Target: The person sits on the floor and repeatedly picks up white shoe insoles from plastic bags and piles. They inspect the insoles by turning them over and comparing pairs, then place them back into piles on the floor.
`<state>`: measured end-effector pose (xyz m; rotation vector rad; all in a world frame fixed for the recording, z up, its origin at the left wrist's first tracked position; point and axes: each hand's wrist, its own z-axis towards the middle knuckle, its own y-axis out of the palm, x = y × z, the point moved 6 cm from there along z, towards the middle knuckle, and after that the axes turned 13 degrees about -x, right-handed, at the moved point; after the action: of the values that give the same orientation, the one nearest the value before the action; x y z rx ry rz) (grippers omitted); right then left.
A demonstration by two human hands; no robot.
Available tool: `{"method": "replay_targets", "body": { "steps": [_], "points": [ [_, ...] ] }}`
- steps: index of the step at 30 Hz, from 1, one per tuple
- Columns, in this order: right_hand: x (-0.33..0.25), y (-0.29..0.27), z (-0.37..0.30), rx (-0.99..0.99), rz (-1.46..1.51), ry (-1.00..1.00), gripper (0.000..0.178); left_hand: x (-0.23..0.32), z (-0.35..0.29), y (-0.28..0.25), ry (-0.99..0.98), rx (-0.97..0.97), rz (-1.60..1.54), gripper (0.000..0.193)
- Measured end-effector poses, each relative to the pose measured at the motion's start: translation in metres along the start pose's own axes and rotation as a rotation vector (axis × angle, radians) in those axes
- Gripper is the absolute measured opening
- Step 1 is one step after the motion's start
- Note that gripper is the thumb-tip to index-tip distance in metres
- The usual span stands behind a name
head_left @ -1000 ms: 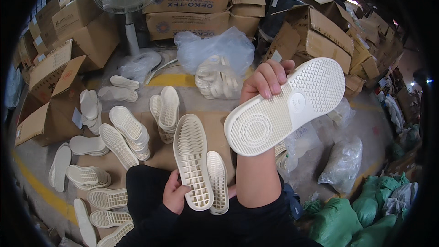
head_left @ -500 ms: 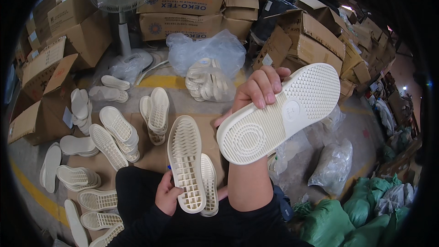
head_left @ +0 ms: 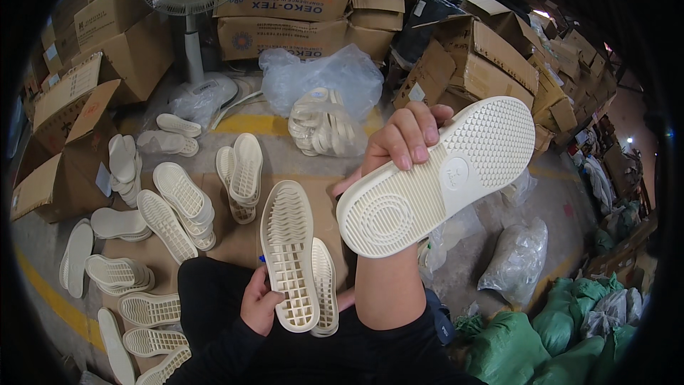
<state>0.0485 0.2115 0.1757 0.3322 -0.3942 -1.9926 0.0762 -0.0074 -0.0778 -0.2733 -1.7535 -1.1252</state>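
Observation:
My right hand (head_left: pixel 405 135) is raised, fingers closed over the edge of a cream shoe sole (head_left: pixel 427 189). That sole's patterned tread faces me, with ribs, rings and a studded toe area. Lower down, my left hand (head_left: pixel 261 303) pinches another cream sole (head_left: pixel 287 242) near its lower end, its wavy and gridded inner side showing. A third sole (head_left: pixel 325 285) stands partly hidden behind it, on its right. A tiny blue thing peeks out above my left hand, too small to name.
Several cream soles (head_left: pixel 168 219) lie in pairs and stacks on brown cardboard at the left. A clear bag of soles (head_left: pixel 320 125) sits ahead. Around stand a fan (head_left: pixel 194 50), open cartons (head_left: pixel 491 64), green sacks (head_left: pixel 509 349) and a clear plastic bag (head_left: pixel 516 264).
The sole in my right hand has shifted very slightly to the right. My left hand keeps its grip, and the view has moved a little.

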Motion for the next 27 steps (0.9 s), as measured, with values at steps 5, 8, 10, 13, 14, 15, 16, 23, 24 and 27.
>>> {"method": "replay_targets", "body": {
  "steps": [5,8,10,13,14,15,16,23,24,27],
  "points": [
    [0.002,-0.008,-0.003,-0.173,0.102,0.279,0.042,-0.002,0.0,-0.002,0.011,-0.014,-0.025,0.065],
    [-0.001,-0.014,-0.007,-0.174,0.094,0.265,0.042,-0.003,0.0,-0.003,0.005,-0.001,0.006,0.068],
    [0.0,-0.014,-0.007,-0.191,0.063,0.265,0.042,-0.003,0.0,-0.003,-0.002,0.0,0.01,0.067],
    [-0.003,-0.016,-0.014,-0.039,-0.061,0.086,0.044,-0.003,0.0,-0.003,-0.004,0.0,0.013,0.065],
    [-0.007,-0.016,-0.016,0.017,-0.098,0.017,0.044,-0.004,0.0,-0.003,0.004,-0.005,0.002,0.066],
    [-0.007,-0.02,-0.021,0.139,-0.189,0.004,0.045,-0.004,0.0,-0.002,0.012,-0.01,-0.009,0.066],
    [-0.008,-0.022,-0.025,0.235,-0.264,0.015,0.046,-0.004,0.001,-0.003,0.03,-0.007,-0.025,0.067],
    [-0.01,-0.056,-0.086,1.04,-0.702,0.361,0.019,0.02,0.007,-0.014,0.231,0.12,-0.026,0.075],
    [-0.01,-0.057,-0.094,1.05,-0.753,0.361,0.018,0.026,0.008,-0.017,0.257,0.15,-0.044,0.077],
    [-0.005,-0.056,-0.116,1.001,-0.839,0.46,0.017,0.053,0.014,-0.021,0.375,0.123,-0.071,0.079]
  ]
}}
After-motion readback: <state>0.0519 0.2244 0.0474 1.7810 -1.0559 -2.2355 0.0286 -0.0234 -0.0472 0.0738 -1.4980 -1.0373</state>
